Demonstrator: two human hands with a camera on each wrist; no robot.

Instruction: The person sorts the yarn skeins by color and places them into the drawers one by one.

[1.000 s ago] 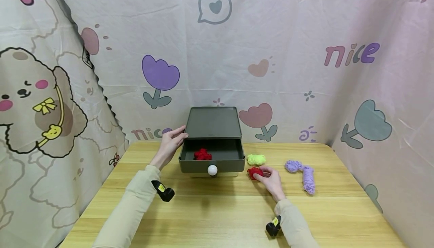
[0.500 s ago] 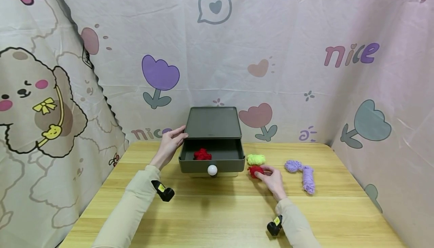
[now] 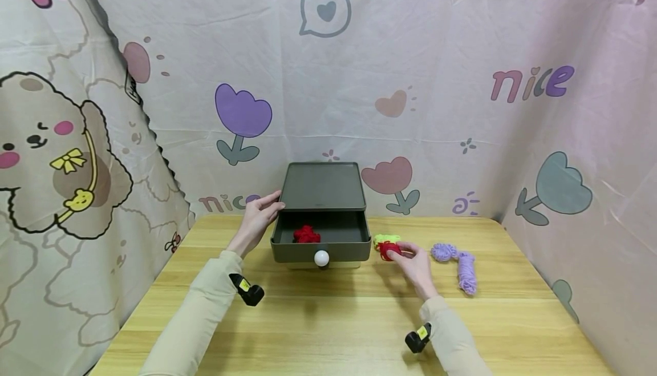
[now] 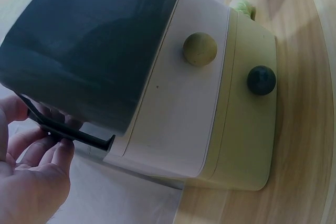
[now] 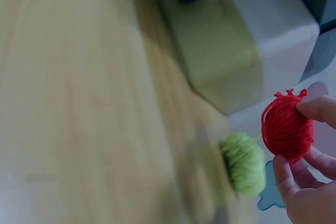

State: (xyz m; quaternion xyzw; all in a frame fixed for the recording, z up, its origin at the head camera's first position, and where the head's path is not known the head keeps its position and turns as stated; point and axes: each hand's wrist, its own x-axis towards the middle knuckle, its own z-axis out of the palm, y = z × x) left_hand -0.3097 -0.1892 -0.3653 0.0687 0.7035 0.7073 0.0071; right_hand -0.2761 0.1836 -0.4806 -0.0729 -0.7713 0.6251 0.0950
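Note:
My right hand (image 3: 417, 266) pinches a small ball of red yarn (image 5: 287, 125) between thumb and fingers, lifted off the table. In the head view, the red ball partly covers a yellow-green yarn skein (image 5: 245, 164) lying behind it. My left hand (image 3: 255, 222) grips the upper left edge of a drawer cabinet (image 3: 323, 186); its thumb and bent fingers (image 4: 62, 153) show around the dark frame in the left wrist view. The cabinet's top drawer (image 3: 287, 252) is pulled out, and another piece of red yarn (image 3: 306, 234) lies in its left part.
Two purple yarn skeins (image 3: 467, 272) lie on the wooden table (image 3: 328, 330) to the right of my right hand. Below the dark drawer are a white drawer (image 4: 173, 98) and a yellowish drawer (image 4: 247, 129) with round knobs, both closed. A printed cloth (image 3: 441, 28) hangs behind.
My right hand has raised the red yarn ball from the table, and it now overlaps the yellow-green skein in the head view. My left hand and the cabinet have stayed put.

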